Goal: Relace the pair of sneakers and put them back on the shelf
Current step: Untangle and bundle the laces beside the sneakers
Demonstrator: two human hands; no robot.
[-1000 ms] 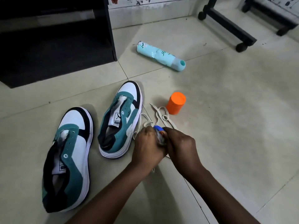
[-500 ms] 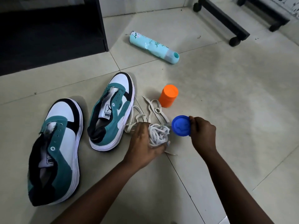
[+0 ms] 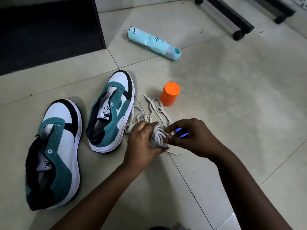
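We see a dim indoor shot w/ soft light from upper right. Floor (image 3: pixel 232 100) is brightest mid-frame, corners darken. Sneakers (image 3: pixel 109 113) cast faint shadows leftward. Hands (image 3: pixel 191 138) are underexposed, slightly motion-blurred. Wide-angle bends tile lines at edges.

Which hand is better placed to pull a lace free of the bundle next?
Right hand, probably: its fingertips already touch the lace bundle, though it also holds a blue lid. Left hand grips the bundle.

2 bare forearms, no sleeves, rings or watch
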